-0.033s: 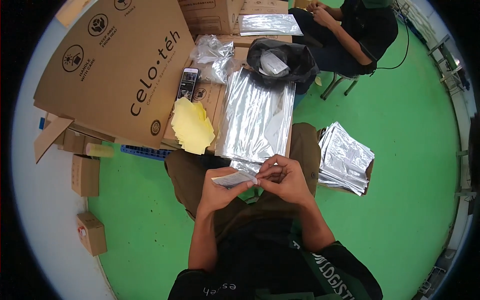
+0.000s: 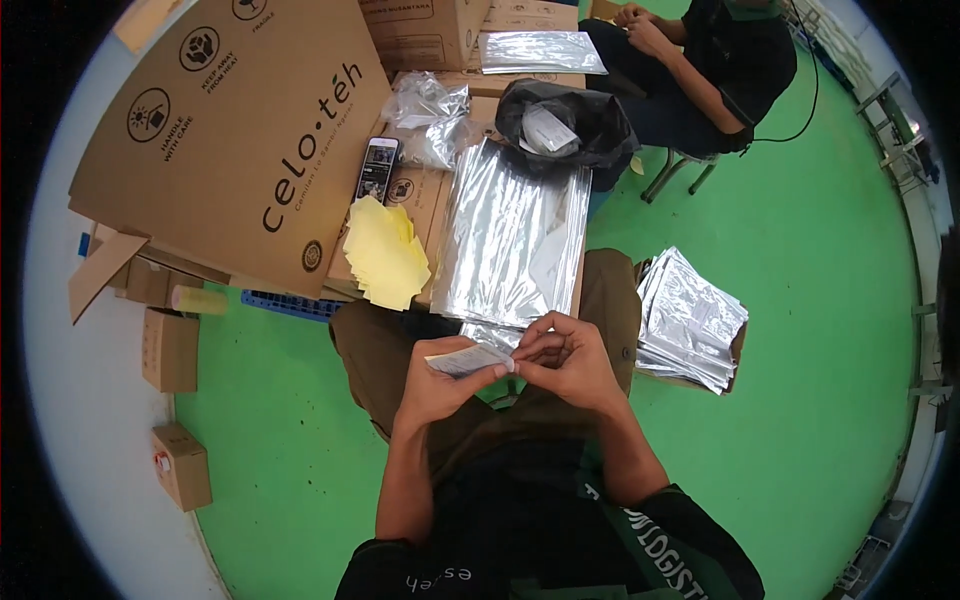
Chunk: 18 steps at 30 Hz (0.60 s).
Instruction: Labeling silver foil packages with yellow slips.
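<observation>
Above my lap, my left hand point(image 2: 437, 383) is closed around a small stack of white printed labels point(image 2: 466, 360), thumb on top. My right hand point(image 2: 568, 362) pinches the right end of the labels between thumb and fingertips; the exact piece between those fingers is too small to make out. Just beyond both hands lies a pile of flat silver foil pouches point(image 2: 510, 235) on a cardboard box. To the left of the pouches is a fanned heap of yellow paper pieces point(image 2: 385, 255).
A phone point(image 2: 377, 172), a crumpled clear plastic bag point(image 2: 430, 118) and a black plastic bag point(image 2: 600, 125) lie farther back. A large carton point(image 2: 230, 150) stands left. More foil pouches point(image 2: 690, 320) fill a box at right. A co-worker point(image 2: 700, 75) sits at the far right.
</observation>
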Available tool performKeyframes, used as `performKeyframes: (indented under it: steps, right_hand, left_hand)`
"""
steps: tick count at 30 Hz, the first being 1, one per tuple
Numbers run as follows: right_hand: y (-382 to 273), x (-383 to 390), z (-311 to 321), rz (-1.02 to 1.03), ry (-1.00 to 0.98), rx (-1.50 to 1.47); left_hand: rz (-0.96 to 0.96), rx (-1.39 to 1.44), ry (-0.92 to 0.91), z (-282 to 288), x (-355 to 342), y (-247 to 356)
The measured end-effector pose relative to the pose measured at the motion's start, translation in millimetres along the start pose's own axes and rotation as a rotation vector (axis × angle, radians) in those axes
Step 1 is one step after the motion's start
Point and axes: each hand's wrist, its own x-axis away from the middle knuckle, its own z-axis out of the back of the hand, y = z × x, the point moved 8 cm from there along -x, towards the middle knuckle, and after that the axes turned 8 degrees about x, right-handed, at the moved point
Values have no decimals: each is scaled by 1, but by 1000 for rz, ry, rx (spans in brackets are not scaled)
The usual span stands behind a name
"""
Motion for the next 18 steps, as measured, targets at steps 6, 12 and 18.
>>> performKeyframes:
  steps: [6,12,18]
  right_hand:
    - [6,-4,-6,36,-81,116]
    - [6,-7,-5,98,2,143]
    - [2,-10,-4,62,0,88]
  left_hand:
    - [276,415,-286,-23,9,-13]
    - [209,489,-177,-19,1,-28]
    - [-128,151,174,5,-12,-28]
